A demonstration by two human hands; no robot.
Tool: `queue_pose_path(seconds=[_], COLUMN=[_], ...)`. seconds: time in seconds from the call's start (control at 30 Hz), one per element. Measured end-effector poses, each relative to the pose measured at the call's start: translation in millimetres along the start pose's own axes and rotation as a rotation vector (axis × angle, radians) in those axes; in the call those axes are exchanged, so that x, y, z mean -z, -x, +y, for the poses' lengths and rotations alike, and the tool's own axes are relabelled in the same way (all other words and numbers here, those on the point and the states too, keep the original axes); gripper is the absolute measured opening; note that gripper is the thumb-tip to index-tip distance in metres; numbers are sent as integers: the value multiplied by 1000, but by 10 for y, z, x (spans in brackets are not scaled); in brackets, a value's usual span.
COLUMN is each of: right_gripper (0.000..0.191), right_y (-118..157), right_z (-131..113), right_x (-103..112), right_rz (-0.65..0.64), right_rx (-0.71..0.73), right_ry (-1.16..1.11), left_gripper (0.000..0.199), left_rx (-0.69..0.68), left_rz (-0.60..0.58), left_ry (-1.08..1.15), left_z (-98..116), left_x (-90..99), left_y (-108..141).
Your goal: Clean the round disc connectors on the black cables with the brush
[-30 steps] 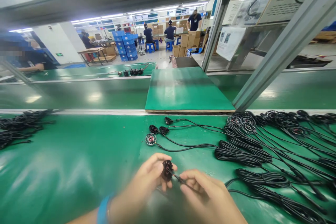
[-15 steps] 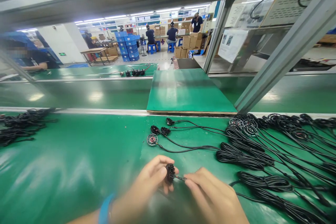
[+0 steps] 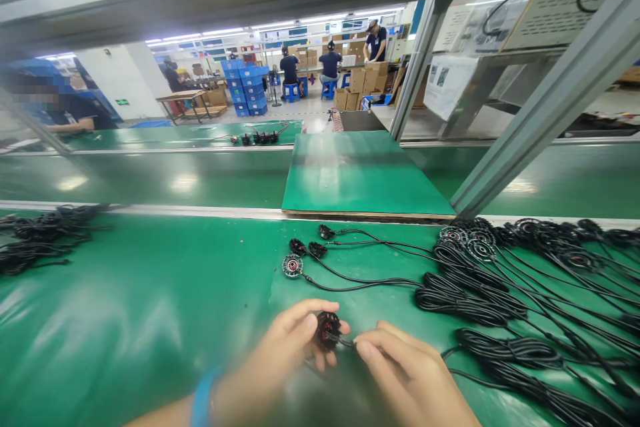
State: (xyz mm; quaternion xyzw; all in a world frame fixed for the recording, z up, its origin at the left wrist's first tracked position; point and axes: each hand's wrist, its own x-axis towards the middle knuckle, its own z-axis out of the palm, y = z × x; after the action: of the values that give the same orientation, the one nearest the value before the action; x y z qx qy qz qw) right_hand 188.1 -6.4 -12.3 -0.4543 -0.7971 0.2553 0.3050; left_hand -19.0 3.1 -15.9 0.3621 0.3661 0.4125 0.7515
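Between the thumb and fingers of my left hand [image 3: 295,333] is a small round black part with a ribbed rim [image 3: 329,329], some red showing at its centre. A short cable [image 3: 345,342] comes out of its right side. The thumb and forefinger of my right hand [image 3: 405,363] pinch that cable near the part. Beyond my hands, several similar round parts lie on the green mat, one of them face up [image 3: 292,265] with a red centre. Thin black leads run from them to coiled cables [image 3: 460,297] on the right.
More bundled cables [image 3: 520,350] and round parts [image 3: 575,257] crowd the right side. Another cable pile [image 3: 45,233] lies at the far left. A raised green board [image 3: 365,173] and a slanted metal post [image 3: 530,100] stand ahead. A co-worker [image 3: 70,110] sits at the far left.
The round part has turned in my left hand, so its red centre shows more. Both hands keep their hold in nearly the same place.
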Motion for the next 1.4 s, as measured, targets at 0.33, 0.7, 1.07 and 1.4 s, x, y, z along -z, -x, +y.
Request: queue_pose_path(seconds=[0.33,0.7,1.07,1.4], right_gripper=[33,48,22,24], right_y=[20,12,55,43], right_z=[51,23,60,105], right_x=[-46,-40,-109,-69], right_rz=[44,-136,110,304], right_rx=[137,-30,87,387], right_ry=[24,-105,-27,354], left_gripper=[51,39,49,49], left_rx=[7,-71,68,144], left_rz=[25,-48,31,4], left_ry=[-41,-323,-107,33], left_z=[6,-33,13,48], left_x=[-8,73,24,-20], left_y=[9,34,-15,-33])
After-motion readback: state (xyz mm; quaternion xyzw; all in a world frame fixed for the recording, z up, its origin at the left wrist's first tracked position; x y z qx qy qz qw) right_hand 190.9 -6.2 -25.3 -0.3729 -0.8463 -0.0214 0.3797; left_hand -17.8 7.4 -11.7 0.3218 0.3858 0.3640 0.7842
